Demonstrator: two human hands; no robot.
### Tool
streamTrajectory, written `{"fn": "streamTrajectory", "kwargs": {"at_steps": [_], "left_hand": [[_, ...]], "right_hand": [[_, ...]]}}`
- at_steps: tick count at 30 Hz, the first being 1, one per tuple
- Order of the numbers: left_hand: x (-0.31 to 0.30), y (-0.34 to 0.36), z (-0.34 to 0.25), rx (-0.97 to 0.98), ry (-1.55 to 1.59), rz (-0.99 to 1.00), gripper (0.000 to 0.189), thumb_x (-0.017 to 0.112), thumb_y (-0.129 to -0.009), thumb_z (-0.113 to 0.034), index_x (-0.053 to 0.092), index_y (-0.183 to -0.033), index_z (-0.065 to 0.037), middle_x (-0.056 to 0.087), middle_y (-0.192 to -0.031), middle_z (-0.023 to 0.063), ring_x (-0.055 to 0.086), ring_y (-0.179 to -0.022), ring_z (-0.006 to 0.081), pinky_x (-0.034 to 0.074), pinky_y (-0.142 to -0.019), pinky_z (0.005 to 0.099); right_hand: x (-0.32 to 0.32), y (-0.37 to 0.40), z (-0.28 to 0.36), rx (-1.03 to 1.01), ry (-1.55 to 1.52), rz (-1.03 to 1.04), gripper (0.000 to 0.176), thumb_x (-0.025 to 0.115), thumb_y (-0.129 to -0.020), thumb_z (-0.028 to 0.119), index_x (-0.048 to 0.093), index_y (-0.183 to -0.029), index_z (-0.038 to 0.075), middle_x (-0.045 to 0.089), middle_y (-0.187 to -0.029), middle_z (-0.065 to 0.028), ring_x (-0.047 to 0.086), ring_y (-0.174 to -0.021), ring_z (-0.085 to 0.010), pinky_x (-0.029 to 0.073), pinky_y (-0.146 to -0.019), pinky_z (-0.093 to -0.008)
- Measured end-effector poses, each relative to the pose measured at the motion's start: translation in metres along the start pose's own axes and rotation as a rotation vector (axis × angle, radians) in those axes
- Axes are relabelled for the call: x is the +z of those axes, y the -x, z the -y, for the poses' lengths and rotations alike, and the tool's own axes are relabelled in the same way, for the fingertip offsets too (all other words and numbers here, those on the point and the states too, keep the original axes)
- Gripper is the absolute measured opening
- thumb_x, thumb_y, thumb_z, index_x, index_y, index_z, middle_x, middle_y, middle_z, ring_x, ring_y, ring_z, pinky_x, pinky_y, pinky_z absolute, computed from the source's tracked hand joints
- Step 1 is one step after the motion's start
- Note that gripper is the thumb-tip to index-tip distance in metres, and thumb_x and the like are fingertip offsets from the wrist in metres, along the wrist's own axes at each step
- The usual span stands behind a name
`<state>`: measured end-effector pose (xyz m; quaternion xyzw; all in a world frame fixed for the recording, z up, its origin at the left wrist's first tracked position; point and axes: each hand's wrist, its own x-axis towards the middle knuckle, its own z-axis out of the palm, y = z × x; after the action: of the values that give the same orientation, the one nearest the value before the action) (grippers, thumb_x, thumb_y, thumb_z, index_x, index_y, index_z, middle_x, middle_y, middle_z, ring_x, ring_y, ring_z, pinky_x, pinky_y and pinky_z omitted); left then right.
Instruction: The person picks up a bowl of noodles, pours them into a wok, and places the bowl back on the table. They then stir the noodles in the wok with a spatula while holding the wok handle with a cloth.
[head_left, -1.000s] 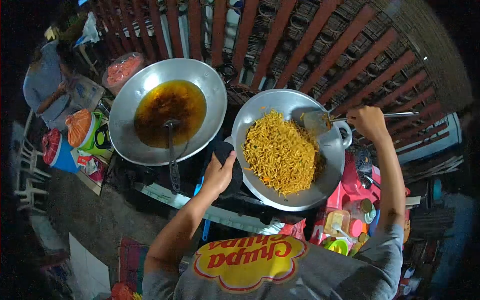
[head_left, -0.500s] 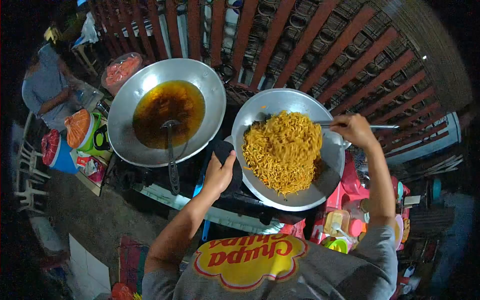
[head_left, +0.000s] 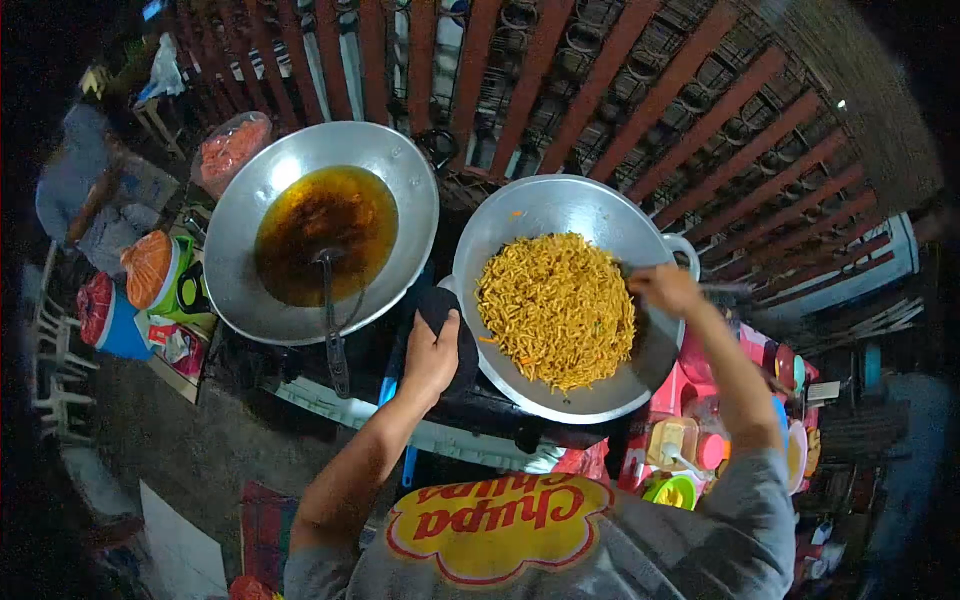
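Note:
A silver wok [head_left: 565,205] holds a heap of yellow stir-fried noodles [head_left: 560,310] with small orange bits among them. My left hand [head_left: 432,355] grips a black pot holder [head_left: 462,370] against the wok's left rim; the handle behind it is hidden. At the right edge of the noodles, my right hand [head_left: 668,290] is closed around a long metal-handled cooking utensil [head_left: 730,289]. Its handle extends right, blurred by motion, and its working end is hidden by the noodles and my hand.
Left of the noodles stands a larger wok [head_left: 400,170] of brown oil, a dark ladle [head_left: 335,330] resting in it. Jars and tubs [head_left: 672,442] crowd the right side. A red slatted fence [head_left: 590,90] rises behind. Another person [head_left: 95,190] is at far left.
My right hand has moved left and down, closer to the noodles. The lifted noodles have dropped back into the heap. My left hand keeps its hold on the pot holder.

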<state>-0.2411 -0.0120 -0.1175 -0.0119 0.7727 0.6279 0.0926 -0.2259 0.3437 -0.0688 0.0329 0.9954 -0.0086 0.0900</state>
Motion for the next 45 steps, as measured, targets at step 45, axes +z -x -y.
{"fn": "streamTrajectory", "kwargs": {"at_steps": [45], "left_hand": [[0.003,0.015,-0.012,-0.145,-0.078,-0.076,0.044,0.043,-0.085,-0.030,0.042,-0.114,0.004,0.049,-0.111,0.0230,0.045,-0.106,0.0351,0.035,-0.089,0.0357]], "right_hand": [[0.007,0.000,-0.020,-0.176,0.013,0.069,0.023,0.059,-0.071,0.031,0.064,-0.087,0.016,0.063,-0.082,-0.0078,0.060,-0.075,-0.0253,0.047,-0.067,-0.0368]]}}
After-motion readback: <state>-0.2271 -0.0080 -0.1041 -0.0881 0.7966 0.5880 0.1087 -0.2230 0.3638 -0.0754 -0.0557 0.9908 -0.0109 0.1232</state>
